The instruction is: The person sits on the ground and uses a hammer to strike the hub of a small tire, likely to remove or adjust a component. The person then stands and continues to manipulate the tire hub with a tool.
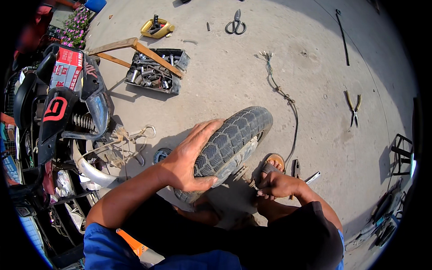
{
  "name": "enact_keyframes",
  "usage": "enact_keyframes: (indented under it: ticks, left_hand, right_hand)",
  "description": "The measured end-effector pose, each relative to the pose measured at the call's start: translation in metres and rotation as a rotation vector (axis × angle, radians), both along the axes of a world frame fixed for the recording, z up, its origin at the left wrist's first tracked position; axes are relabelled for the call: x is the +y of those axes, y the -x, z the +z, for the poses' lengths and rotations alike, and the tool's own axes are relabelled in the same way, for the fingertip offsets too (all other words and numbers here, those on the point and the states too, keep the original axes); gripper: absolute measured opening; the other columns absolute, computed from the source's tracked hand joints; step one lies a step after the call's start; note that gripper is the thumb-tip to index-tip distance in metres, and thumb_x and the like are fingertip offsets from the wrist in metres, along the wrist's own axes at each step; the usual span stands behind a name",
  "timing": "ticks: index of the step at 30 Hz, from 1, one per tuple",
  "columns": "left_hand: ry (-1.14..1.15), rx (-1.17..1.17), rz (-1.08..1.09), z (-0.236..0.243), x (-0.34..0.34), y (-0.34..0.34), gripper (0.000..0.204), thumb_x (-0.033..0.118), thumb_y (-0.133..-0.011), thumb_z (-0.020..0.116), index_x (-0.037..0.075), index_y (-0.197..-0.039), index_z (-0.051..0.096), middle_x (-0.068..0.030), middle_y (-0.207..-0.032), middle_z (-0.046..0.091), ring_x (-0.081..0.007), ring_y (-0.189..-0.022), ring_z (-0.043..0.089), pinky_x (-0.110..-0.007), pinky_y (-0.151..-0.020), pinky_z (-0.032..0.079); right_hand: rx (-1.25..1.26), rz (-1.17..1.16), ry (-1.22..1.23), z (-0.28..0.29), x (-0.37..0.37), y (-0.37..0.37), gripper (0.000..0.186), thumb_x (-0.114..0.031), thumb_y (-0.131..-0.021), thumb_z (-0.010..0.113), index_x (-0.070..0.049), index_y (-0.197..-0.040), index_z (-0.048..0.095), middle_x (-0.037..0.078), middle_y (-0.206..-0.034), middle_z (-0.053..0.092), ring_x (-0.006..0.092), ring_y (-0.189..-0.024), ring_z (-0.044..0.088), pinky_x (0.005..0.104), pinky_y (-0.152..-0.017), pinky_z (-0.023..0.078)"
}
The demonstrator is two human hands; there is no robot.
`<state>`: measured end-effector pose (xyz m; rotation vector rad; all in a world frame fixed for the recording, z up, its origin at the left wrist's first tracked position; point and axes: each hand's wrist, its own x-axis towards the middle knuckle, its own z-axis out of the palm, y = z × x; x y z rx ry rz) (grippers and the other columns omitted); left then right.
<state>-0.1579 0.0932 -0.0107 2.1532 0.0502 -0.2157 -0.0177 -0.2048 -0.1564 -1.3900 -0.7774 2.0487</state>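
Observation:
A small wheel with a black treaded tyre stands tilted on the ground between my legs. My left hand grips the tyre, its fingers over the tread and its thumb on the near sidewall. From the hub, an axle juts out toward my right hand. That hand is closed beside the axle's end, and what it pinches is too small to make out. Close to it are my sandalled foot, a dark pair of pliers and a silver wrench. A black cable with loose wire ends lies beyond.
A scooter fills the left side. Beyond the wheel stand a wooden-handled toolbox full of sockets and wrenches and a cut yellow jug. Scissors, yellow-handled pliers and a long bar lie on the concrete.

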Motion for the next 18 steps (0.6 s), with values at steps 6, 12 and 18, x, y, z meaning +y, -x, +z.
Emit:
enact_keyframes:
  ticks: [6, 12, 18]
  left_hand:
    - [0.000, -0.140, 0.032, -0.004, -0.004, -0.012, 0.099, 0.039, -0.075, 0.076, -0.009, -0.151, 0.035, -0.0281, -0.148, 0.044, -0.0387, -0.141, 0.041, -0.048, -0.116, 0.034]
    - [0.031, -0.172, 0.080, -0.003, -0.001, -0.021, 0.085, 0.043, -0.082, 0.070, -0.011, -0.143, 0.047, -0.0275, -0.140, 0.054, -0.0378, -0.134, 0.049, -0.047, -0.113, 0.038]
    - [-0.065, -0.201, 0.027, -0.005, 0.021, -0.006, 0.082, 0.046, -0.086, 0.067, -0.007, -0.146, 0.049, -0.0261, -0.142, 0.055, -0.0386, -0.130, 0.052, -0.048, -0.110, 0.041]
  right_hand:
    - [-0.023, -0.077, 0.027, 0.004, -0.007, -0.005, 0.032, -0.025, -0.101, 0.066, 0.004, -0.090, 0.071, 0.008, -0.075, 0.069, 0.0149, -0.065, 0.068, 0.0288, -0.059, 0.054]
    - [-0.088, -0.063, -0.026, 0.006, -0.006, -0.005, 0.030, -0.025, -0.100, 0.067, 0.003, -0.091, 0.072, 0.007, -0.075, 0.070, 0.0149, -0.065, 0.067, 0.0291, -0.059, 0.054]
    - [-0.185, 0.013, -0.120, 0.019, 0.008, 0.006, 0.032, -0.027, -0.100, 0.066, 0.002, -0.087, 0.070, 0.007, -0.073, 0.070, 0.0153, -0.066, 0.067, 0.0322, -0.064, 0.052]
